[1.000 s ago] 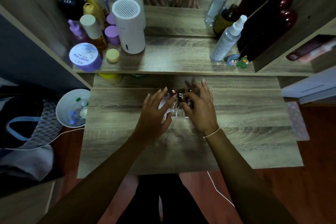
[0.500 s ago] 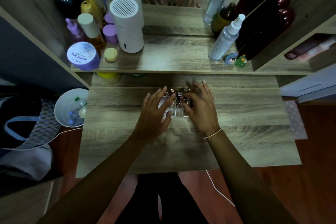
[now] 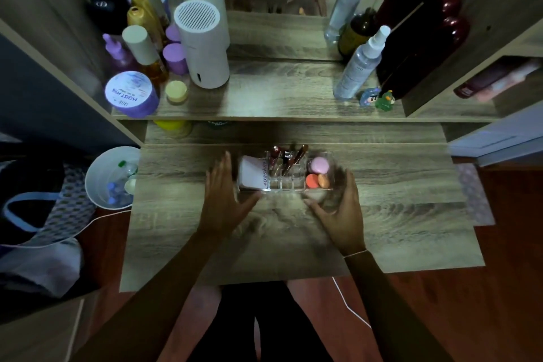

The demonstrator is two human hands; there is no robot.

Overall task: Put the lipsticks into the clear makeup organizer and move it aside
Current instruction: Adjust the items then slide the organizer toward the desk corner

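lipsticks [image 3: 286,160] look already slotted upright in the clear makeup organizer [image 3: 286,185], mid wooden desk [image 3: 396,214]. so it's the move-aside step. left hand [image 3: 224,195] and right hand [image 3: 338,203] flank its ends, fingers spread, not clamped yet. next: grip both ends, slide level. dim room, cluttered shelf [image 3: 279,103] behind.

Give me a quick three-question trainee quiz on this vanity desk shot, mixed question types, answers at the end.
1. True or false: the lipsticks stand in the middle cells of the clear makeup organizer.
2. Which sits at the organizer's left end? A) purple jar B) white compact C) spray bottle
3. Fill in: the left hand and right hand are at the organizer's two ____.

Key: 1 true; 2 B; 3 ends.
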